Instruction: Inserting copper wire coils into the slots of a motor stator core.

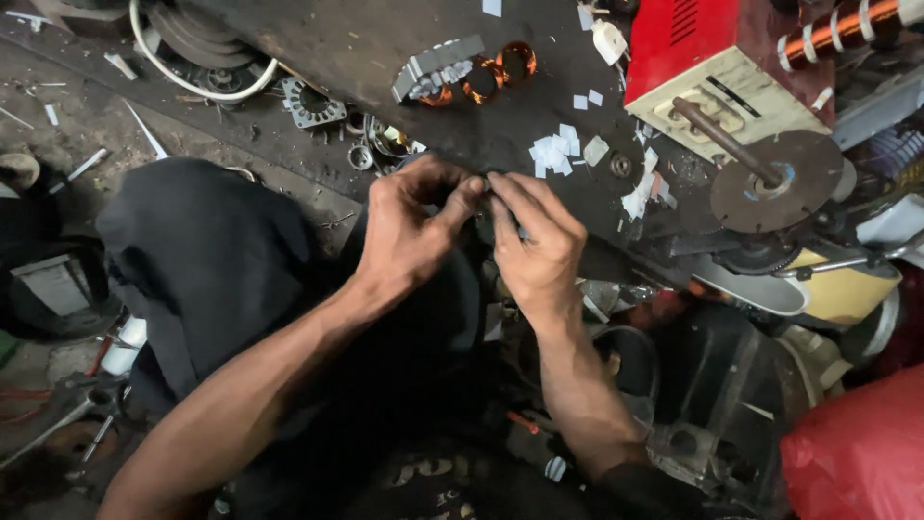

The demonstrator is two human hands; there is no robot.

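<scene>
Both hands meet at the front edge of the dark counter [385, 58]. Left hand [409, 236] and right hand [539, 250] pinch together on one small dark part [484, 193] between their fingertips; it is mostly hidden, so its kind is unclear. Both grips narrow, closed on that part.

Around: white paper scraps [553, 154] just beyond the fingers, copper wire coils [486, 75] with a grey metal stack [438, 63] farther back, a toothed metal ring [310, 101] to the left, and a red and cream machine [722, 67] with a round disc [775, 181] to the right. Black cloth [207, 255] lies under the left forearm.

Risks, as judgement: the part is tiny and held only by fingertips, so a slip could drop it into the cluttered floor below, where it would be hard to find. Loose scraps close by could get brushed off the edge by the knuckles. Dim light and covering fingers make misalignment easy.
</scene>
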